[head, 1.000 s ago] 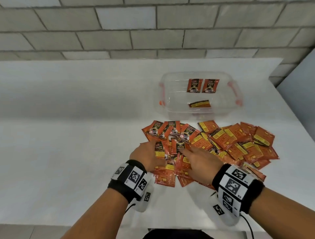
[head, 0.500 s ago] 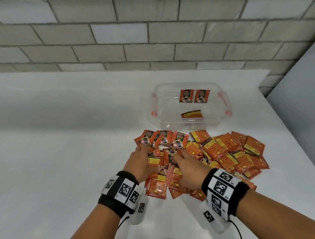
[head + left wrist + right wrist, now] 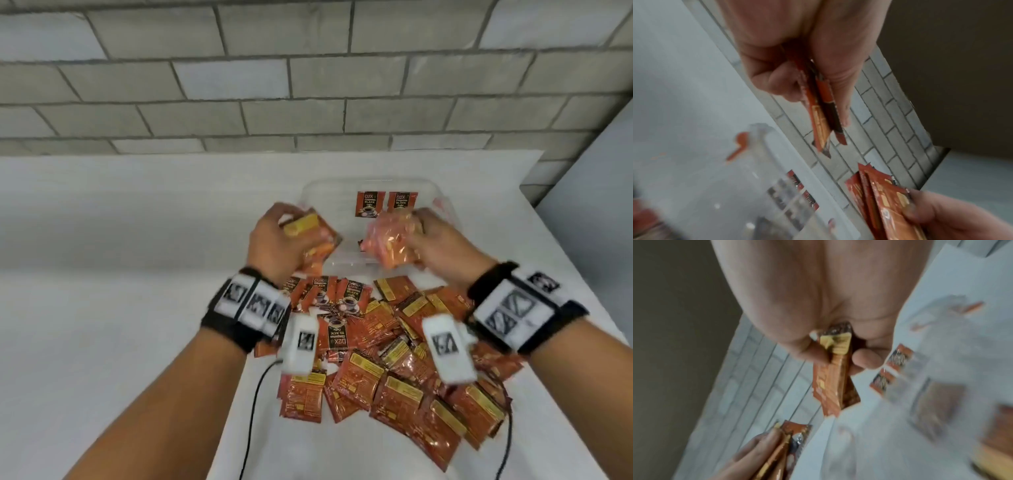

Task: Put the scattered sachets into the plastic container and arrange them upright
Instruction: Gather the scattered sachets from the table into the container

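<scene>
Early stage: two sachets upright in plastic container. Left hand and right hand each grip a bunch over it; most of the pile left on worktop.

Above the clear plastic container, the left hand grips a blurred bunch of sachets, and the right hand grips another bunch. Two sachets stand upright against the container's far wall. A heap of loose sachets lies on the white desk, before a grey block wall.
</scene>
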`<state>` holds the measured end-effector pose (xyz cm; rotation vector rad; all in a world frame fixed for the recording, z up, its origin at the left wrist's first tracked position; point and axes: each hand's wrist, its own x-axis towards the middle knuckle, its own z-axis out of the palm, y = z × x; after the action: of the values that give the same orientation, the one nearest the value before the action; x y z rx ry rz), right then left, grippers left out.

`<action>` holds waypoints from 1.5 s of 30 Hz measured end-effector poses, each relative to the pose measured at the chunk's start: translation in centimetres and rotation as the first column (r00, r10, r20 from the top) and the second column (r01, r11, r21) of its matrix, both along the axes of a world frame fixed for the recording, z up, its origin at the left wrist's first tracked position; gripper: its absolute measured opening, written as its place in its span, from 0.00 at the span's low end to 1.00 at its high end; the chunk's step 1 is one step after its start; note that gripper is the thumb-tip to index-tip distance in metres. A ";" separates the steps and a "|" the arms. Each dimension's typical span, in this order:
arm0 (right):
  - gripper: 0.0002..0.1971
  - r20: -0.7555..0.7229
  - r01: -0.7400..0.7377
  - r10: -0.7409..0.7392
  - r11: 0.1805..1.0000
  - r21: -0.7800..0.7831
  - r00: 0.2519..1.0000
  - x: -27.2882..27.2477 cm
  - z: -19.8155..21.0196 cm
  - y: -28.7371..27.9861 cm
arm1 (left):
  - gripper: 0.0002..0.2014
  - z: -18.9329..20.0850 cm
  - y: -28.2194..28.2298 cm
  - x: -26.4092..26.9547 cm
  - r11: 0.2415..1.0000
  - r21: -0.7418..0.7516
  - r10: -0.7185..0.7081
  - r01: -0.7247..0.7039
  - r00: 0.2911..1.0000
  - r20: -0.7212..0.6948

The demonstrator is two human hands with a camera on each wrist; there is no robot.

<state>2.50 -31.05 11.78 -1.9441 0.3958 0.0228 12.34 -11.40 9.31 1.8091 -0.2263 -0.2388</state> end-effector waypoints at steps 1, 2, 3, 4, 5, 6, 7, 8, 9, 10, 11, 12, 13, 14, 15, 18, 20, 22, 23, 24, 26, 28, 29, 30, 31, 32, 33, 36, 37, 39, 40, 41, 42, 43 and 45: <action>0.09 0.035 0.080 -0.080 0.997 0.018 0.996 1.5 0.3 -1.0 | 0.17 0.3 -1.5 1.4 1.000 0.018 0.012 -0.012 0.999 0.041; 0.11 0.049 0.138 -0.138 0.990 -0.004 0.989 2.8 0.2 -1.8 | 0.17 0.3 -2.9 2.8 0.998 0.062 0.013 -0.017 0.997 0.070; 0.11 0.034 0.183 -0.181 0.982 -0.053 0.983 4.0 0.0 -2.6 | 0.18 0.2 -4.2 4.0 0.992 0.129 -0.001 -0.011 0.996 0.090; 0.11 0.028 0.225 -0.223 0.970 -0.089 0.974 4.8 -0.4 -3.1 | 0.19 -0.2 -5.3 5.1 0.980 0.201 -0.019 -0.001 0.995 0.097; 0.11 0.000 0.248 -0.250 0.960 -0.126 0.968 5.5 -0.9 -3.6 | 0.20 -0.6 -6.2 6.0 0.965 0.264 -0.040 0.013 0.995 0.097; 0.10 -0.022 0.251 -0.259 0.953 -0.172 0.966 6.2 -1.5 -4.0 | 0.22 -1.0 -6.8 6.7 0.945 0.327 -0.062 0.028 0.994 0.094; 0.08 -0.069 0.238 -0.257 0.947 -0.214 0.964 6.8 -2.1 -4.2 | 0.24 -1.4 -7.3 7.2 0.920 0.390 -0.086 0.043 0.992 0.091; 0.05 -0.106 0.222 -0.254 0.944 -0.245 0.961 7.4 -2.8 -4.5 | 0.25 -1.8 -7.7 7.6 0.890 0.453 -0.108 0.059 0.991 0.084; 0.05 -0.152 0.204 -0.248 0.945 -0.257 0.957 7.9 -3.3 -4.6 | 0.26 -2.2 -7.9 7.9 0.856 0.511 -0.131 0.083 0.990 0.060; 0.07 -0.181 0.186 -0.238 0.947 -0.263 0.954 8.4 -4.1 -4.9 | 0.27 -2.6 -8.1 8.2 0.820 0.562 -0.154 0.111 0.988 0.030; 0.10 -0.220 0.161 -0.223 0.950 -0.267 0.950 8.9 -4.6 -5.1 | 0.28 -2.9 -8.3 8.6 0.785 0.604 -0.171 0.137 0.985 -0.002; 0.10 -0.251 0.131 -0.202 0.953 -0.272 0.947 9.2 -5.2 -5.1 | 0.30 -3.2 -8.5 8.9 0.757 0.635 -0.176 0.154 0.984 -0.028; 0.09 -0.281 0.097 -0.178 0.955 -0.281 0.943 9.4 -5.5 -5.0 | 0.31 -3.4 -8.6 9.1 0.739 0.653 -0.176 0.165 0.983 -0.049; 0.08 -0.301 0.065 -0.158 0.953 -0.297 0.940 9.6 -5.7 -4.9 | 0.32 -3.5 -8.7 9.2 0.725 0.667 -0.178 0.173 0.982 -0.061; 0.07 -0.322 0.030 -0.140 0.946 -0.323 0.936 9.7 -5.8 -4.7 | 0.33 -3.5 -8.9 9.2 0.713 0.676 -0.185 0.186 0.980 -0.075; 0.13 -0.401 -0.066 -0.103 0.920 -0.386 0.910 9.7 -6.1 -4.5 | 0.40 -3.5 -9.2 8.6 0.692 0.686 -0.215 0.224 0.971 -0.100; 0.20 -0.388 -0.059 -0.120 0.906 -0.418 0.914 9.4 -5.8 -4.7 | 0.39 -2.8 -8.9 7.9 0.708 0.671 -0.228 0.220 0.971 -0.077; 0.26 -0.313 0.029 -0.160 0.923 -0.384 0.936 8.4 -5.2 -4.8 | 0.34 -1.9 -7.9 6.9 0.759 0.614 -0.250 0.216 0.968 -0.032; 0.26 -0.254 0.070 -0.172 0.928 -0.366 0.952 7.7 -4.6 -4.8 | 0.29 -1.4 -7.3 6.5 0.801 0.556 -0.261 0.222 0.965 -0.010; 0.26 -0.200 0.103 -0.179 0.934 -0.342 0.963 6.9 -4.0 -4.7 | 0.25 -1.0 -6.3 5.8 0.841 0.491 -0.264 0.228 0.964 0.005; 0.25 -0.079 0.163 -0.194 0.942 -0.294 0.978 4.5 -3.0 -4.4 | 0.15 -0.4 -3.5 4.3 0.881 0.416 -0.265 0.225 0.963 0.041; 0.23 0.017 0.204 -0.209 0.931 -0.302 0.978 1.2 -2.6 -3.9 | 0.10 -0.7 0.2 2.4 0.881 0.430 -0.243 0.197 0.969 0.053; 0.20 0.041 0.200 -0.198 0.920 -0.337 0.979 -0.7 -2.8 -3.6 | 0.09 -1.3 2.2 1.4 0.867 0.465 -0.224 0.181 0.974 0.040; 0.18 0.040 0.178 -0.176 0.904 -0.388 0.984 -2.3 -3.3 -3.4 | 0.09 -2.2 4.0 0.5 0.840 0.516 -0.208 0.168 0.978 0.019; 0.15 0.008 0.144 -0.156 0.888 -0.436 0.988 -3.7 -4.1 -3.1 | 0.10 -3.1 5.5 -0.3 0.798 0.579 -0.200 0.169 0.980 -0.010; 0.13 -0.057 0.088 -0.130 0.876 -0.474 0.990 -4.9 -5.1 -2.8 | 0.12 -4.2 6.7 -1.1 0.746 0.643 -0.192 0.173 0.981 -0.041; 0.13 -0.142 0.013 -0.098 0.863 -0.504 0.985 -5.7 -6.1 -2.4 | 0.16 -5.3 7.6 -1.7 0.694 0.698 -0.183 0.177 0.981 -0.067; 0.19 -0.334 -0.146 -0.063 0.814 -0.562 0.940 -6.8 -9.1 -1.3 | 0.30 -7.3 8.4 -3.1 0.609 0.767 -0.173 0.203 0.977 -0.121; 0.21 -0.354 -0.144 -0.090 0.801 -0.581 0.931 -6.8 -9.8 -1.1 | 0.30 -7.8 8.2 -3.4 0.603 0.768 -0.179 0.216 0.975 -0.133; 0.25 -0.366 -0.120 -0.141 0.787 -0.605 0.920 -6.7 -10.5 -0.9 | 0.28 -8.8 7.6 -3.9 0.572 0.783 -0.212 0.246 0.966 -0.149; 0.27 -0.364 -0.111 -0.154 0.784 -0.611 0.919 -6.6 -10.7 -0.8 | 0.27 -9.3 7.3 -3.9 0.556 0.793 -0.217 0.249 0.965 -0.150; 0.28 -0.361 -0.102 -0.163 0.784 -0.612 0.918 -6.4 -10.8 -0.8 | 0.26 -9.5 7.1 -3.9 0.554 0.797 -0.205 0.241 0.967 -0.150; 0.29 -0.358 -0.089 -0.171 0.790 -0.607 0.918 -6.4 -10.9 -0.8 | 0.26 -9.8 6.9 -3.9 0.564 0.794 -0.185 0.225 0.972 -0.143; 0.30 -0.354 -0.073 -0.178 0.803 -0.592 0.918 -6.2 -11.0 -0.9 | 0.27 -9.9 6.9 -3.8 0.583 0.786 -0.166 0.205 0.977 -0.132; 0.33 -0.353 -0.039 -0.196 0.828 -0.560 0.915 -6.1 -11.0 -0.9 | 0.29 -10.0 6.8 -3.7 0.621 0.761 -0.138 0.190 0.982 -0.132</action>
<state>-3.64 -32.00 0.76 -2.5083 0.8316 0.2826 8.65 -4.61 -0.71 2.6475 -0.2703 -0.5954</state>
